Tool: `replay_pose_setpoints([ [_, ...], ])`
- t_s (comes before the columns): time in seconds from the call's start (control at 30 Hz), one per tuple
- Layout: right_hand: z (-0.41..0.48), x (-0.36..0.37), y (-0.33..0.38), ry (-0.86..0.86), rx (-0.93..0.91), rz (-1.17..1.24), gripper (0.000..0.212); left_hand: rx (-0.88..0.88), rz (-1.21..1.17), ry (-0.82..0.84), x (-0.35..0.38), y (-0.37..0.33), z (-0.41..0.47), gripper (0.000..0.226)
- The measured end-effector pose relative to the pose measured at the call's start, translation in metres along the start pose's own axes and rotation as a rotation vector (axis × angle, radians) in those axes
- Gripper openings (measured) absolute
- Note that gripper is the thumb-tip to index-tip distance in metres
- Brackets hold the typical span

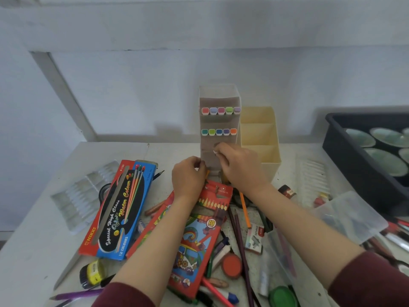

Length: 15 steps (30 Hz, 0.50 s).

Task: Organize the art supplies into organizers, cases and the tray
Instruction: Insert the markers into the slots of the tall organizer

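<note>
Two hands meet at centre frame. Left of them lies a blue-and-red watercolour pencil box [119,209]. The left hand [188,178] curls its fingers against the lower left edge of the upright clear marker case [219,122]; whether it grips is unclear. The right hand [241,167] pinches a white-tipped marker [215,152] at the case's front. A cream organizer [261,138] stands just right, a black tray [354,165] far right.

Clear marker case [218,94] upright, two rows colored markers [219,110] inside; cream organizer [273,156] just right.
</note>
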State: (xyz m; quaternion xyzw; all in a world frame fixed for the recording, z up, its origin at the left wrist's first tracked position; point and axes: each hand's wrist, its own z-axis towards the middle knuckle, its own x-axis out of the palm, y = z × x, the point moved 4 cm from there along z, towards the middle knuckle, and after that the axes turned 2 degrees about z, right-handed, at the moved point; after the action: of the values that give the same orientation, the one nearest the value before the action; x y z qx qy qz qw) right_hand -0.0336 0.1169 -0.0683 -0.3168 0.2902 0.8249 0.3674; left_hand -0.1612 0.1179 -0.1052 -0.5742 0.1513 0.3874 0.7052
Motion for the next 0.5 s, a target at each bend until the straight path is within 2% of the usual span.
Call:
replay_pose_setpoints([
  [0.17,-0.007,-0.012,0.007,0.033,-0.020,0.000,0.023,-0.046,0.031,0.102,-0.003,-0.002,0.005,0.026],
  [0.23,-0.013,-0.019,0.008,0.040,-0.001,0.028,0.025,-0.063,0.048,0.169,-0.008,-0.003,0.008,0.033],
  [0.37,-0.032,-0.042,0.004,0.079,0.114,0.046,0.020,-0.072,0.092,0.271,-0.020,-0.010,-0.002,0.058],
  [0.43,-0.044,-0.058,0.001,0.072,0.161,0.011,0.013,-0.046,0.108,0.280,-0.024,-0.013,-0.017,0.059],
  [0.5,-0.058,-0.069,-0.001,0.158,0.225,-0.020,0.010,0.009,0.147,0.279,-0.029,-0.016,-0.035,0.055],
])
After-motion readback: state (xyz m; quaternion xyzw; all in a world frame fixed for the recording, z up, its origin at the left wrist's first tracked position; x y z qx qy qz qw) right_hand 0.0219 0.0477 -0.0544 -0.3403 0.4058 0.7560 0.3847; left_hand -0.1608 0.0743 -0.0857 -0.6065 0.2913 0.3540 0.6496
